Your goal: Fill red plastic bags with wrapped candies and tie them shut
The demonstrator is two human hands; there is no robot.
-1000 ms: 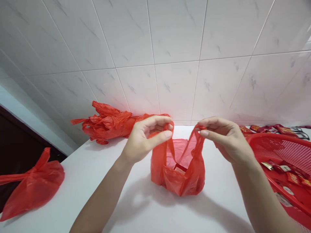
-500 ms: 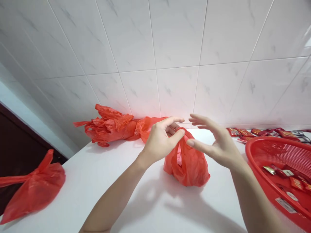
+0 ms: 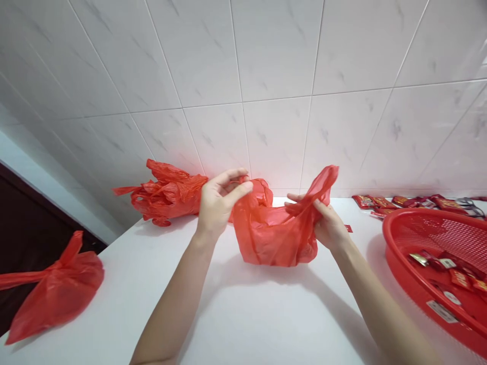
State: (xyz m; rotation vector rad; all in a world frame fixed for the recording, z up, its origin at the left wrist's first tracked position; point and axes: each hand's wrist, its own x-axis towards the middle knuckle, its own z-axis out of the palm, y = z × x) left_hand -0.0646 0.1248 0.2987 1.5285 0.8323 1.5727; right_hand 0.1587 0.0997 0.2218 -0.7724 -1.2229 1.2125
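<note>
A red plastic bag hangs between my two hands, its mouth spread and its bottom at or just over the white table. My left hand pinches the bag's left handle between thumb and fingers. On the other side my right hand is closed on the right handle, whose loop sticks up above the thumb. Some fingers of the right hand pass behind the plastic. What the bag contains cannot be made out.
Crumpled red bags lie against the tiled wall. A tied red bag sits at the table's left edge. On the right stands a red basket with small packets inside; more snack packets line the wall.
My right hand, open and off the bag before, has taken hold of its right handle. My left hand has moved left, and the bag is now pulled wide instead of bunched.
</note>
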